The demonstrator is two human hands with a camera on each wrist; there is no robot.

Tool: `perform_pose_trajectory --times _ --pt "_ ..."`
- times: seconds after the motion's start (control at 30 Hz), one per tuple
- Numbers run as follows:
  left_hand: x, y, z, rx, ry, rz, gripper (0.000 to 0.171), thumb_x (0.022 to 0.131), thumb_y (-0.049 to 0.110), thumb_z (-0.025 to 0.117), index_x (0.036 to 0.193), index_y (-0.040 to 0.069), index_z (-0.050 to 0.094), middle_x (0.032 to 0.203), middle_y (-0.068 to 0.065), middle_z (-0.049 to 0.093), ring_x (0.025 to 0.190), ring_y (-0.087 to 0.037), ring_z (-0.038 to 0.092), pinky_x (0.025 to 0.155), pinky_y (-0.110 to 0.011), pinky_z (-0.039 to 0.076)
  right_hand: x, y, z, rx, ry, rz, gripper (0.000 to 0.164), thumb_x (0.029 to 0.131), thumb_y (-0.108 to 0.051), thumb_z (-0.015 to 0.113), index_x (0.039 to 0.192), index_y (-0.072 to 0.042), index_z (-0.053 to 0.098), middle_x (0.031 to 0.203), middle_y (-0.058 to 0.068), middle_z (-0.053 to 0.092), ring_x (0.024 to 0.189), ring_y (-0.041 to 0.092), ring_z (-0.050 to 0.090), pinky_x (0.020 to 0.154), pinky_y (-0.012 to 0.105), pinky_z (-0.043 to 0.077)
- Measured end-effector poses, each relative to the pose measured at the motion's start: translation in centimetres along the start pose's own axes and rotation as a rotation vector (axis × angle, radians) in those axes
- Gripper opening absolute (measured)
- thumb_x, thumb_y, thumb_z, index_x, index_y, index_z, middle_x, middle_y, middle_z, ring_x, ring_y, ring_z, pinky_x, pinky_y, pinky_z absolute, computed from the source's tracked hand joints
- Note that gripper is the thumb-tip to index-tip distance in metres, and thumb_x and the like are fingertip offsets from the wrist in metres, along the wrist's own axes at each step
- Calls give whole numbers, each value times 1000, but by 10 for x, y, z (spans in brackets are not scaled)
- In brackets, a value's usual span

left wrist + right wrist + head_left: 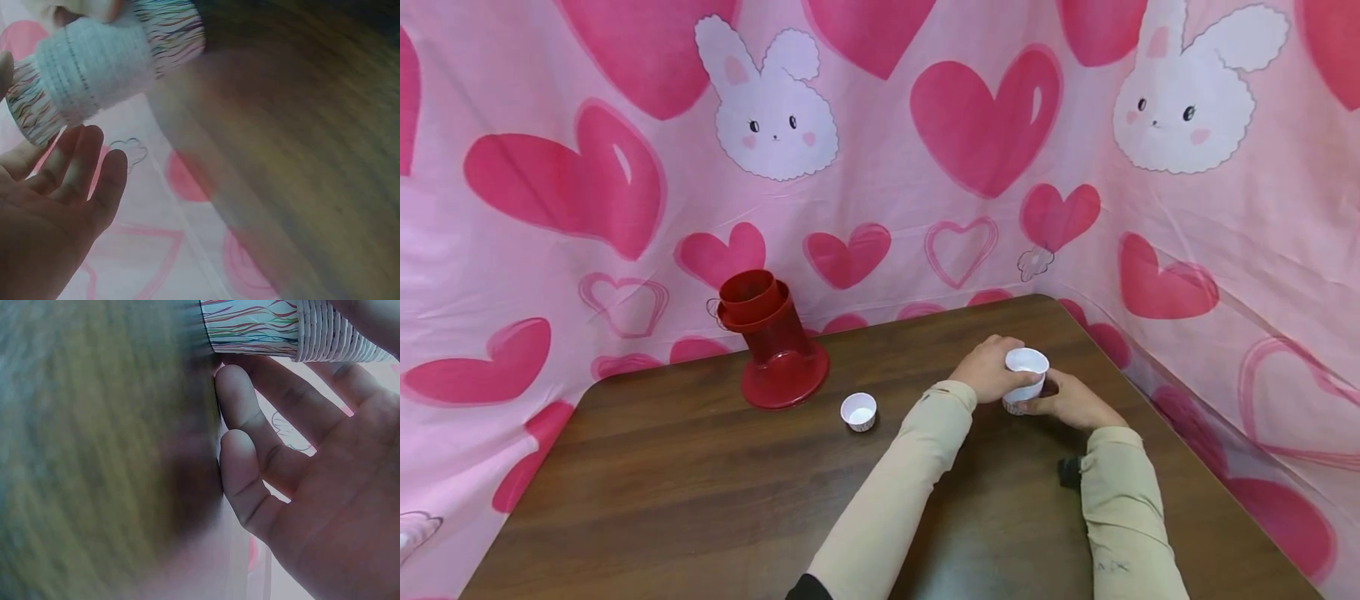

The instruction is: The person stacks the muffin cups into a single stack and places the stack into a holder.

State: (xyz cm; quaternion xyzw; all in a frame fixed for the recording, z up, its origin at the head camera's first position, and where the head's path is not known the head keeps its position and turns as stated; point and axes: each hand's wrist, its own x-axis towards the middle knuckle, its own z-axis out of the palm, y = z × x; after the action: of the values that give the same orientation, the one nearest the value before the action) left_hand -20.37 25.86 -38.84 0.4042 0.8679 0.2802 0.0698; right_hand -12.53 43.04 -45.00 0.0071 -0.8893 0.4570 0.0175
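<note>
A stack of white paper baking cups (1027, 362) stands near the table's right edge in the head view, held from both sides. My left hand (988, 372) grips its upper part, thumb in front and fingers behind. Lower down, my right hand (1077, 402) holds the stack between thumb and fingers. The left wrist view shows colourful wavy lines on the end cups of the stack (100, 69), with nested rims between. In the right wrist view, the patterned bottom cup (253, 328) is close to the tabletop, the little finger resting low beside it.
A single small white paper cup (858, 421) sits on the brown wooden table (700, 483), left of my left hand. Farther back stands a red cylindrical object with a wide round base (785, 379). A pink heart-and-rabbit cloth (880, 158) hangs behind and along the sides.
</note>
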Motion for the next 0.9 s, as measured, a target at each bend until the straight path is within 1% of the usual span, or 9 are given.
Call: perform_pose_trajectory --times 0.07,0.23,0.3,0.4,0.53,0.63,0.8,0.87,0.9 --pt "-2 -3 3 -3 -11 -9 60 90 40 77 139 12 59 127 -2 61 107 -11 57 92 -23 46 -1 -1 1 -2 2 2 64 85 -25 82 135 4 55 127 24 60 114 40 55 101 62 40" --pt "-8 -7 14 4 -17 -79 64 90 43 76 145 18 56 132 1 62 113 -11 58 96 -27 46 0 -1 2 30 0 6 67 85 -25 82 139 3 54 131 24 58 117 40 52 103 63 38" --pt "-10 -7 16 47 -15 -101 66 91 46 74 147 21 53 133 2 62 114 -11 59 96 -29 47 0 -1 2 34 -3 1 67 86 -24 82 140 4 53 132 25 58 118 40 52 103 64 38" --pt "-14 -6 17 159 -22 -107 69 92 51 70 152 24 48 132 1 63 115 -13 61 96 -32 48 0 -1 1 21 -2 0 68 86 -23 81 140 6 51 132 26 57 119 43 52 103 66 37" --pt "-26 -8 15 244 -45 -100 75 93 51 69 155 24 39 132 -1 62 116 -16 61 96 -36 49 1 -1 1 -2 -6 4 73 86 -25 81 142 8 48 134 29 55 121 46 50 103 67 35" --pt "-36 -13 10 207 -101 -69 72 94 47 69 154 22 38 133 -1 61 118 -15 60 97 -35 48 1 -1 1 0 -13 22 76 85 -27 81 142 8 46 134 30 55 122 47 50 103 67 35" --pt "-57 -29 -6 89 -274 31 49 98 35 67 143 16 57 127 1 67 115 -9 60 96 -25 45 2 0 2 -1 -6 52 75 84 -28 82 140 8 48 129 28 59 119 45 53 102 66 37" --pt "-67 -37 -14 56 -298 46 43 99 32 67 137 14 63 123 0 69 112 -9 62 95 -24 46 2 0 2 -9 -1 52 74 84 -29 82 139 8 49 127 27 60 118 44 54 101 65 38" --pt "-72 -42 -18 59 -285 52 42 99 32 66 136 13 64 123 1 69 113 -9 61 95 -24 46 2 0 2 -12 0 49 74 84 -30 82 139 8 49 127 27 60 117 44 54 101 65 38"
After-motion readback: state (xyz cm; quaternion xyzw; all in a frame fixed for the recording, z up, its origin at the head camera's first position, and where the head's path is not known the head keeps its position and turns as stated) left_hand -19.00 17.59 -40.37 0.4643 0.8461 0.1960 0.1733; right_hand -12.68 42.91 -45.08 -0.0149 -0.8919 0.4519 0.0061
